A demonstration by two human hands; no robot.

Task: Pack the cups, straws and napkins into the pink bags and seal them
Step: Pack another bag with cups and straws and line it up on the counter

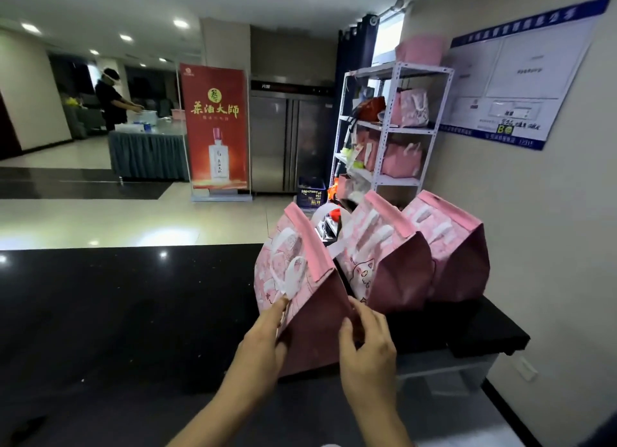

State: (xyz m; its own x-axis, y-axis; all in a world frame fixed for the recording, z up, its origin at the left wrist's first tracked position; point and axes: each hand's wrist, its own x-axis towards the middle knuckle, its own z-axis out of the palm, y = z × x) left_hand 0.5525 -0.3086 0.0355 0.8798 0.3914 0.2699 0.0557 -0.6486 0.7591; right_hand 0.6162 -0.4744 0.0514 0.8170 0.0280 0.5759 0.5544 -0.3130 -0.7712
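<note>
Both forearms reach from the near edge, up and fwd, to the nearest pink bag (pixel 300 299) on the black counter (pixel 133 313). Left hand (pixel 263 343) is at the bag's left near edge: index finger stretched along the printed side, thumb on the dark gusset, so the grip pinches that edge lightly. Right hand (pixel 367 343) is at the right near edge, fingers curled, thumb and fingertips pinching the fold of the gusset.

The bag stands upright, top folded shut; its top ridge runs near-to-far, leaning a bit left. Two more pink bags, the middle bag (pixel 384 263) and the far-right bag (pixel 450 246), stand just right of it, same direction, closed.

Far behind: a white shelf (pixel 390 125) w/ more pink bags.
</note>
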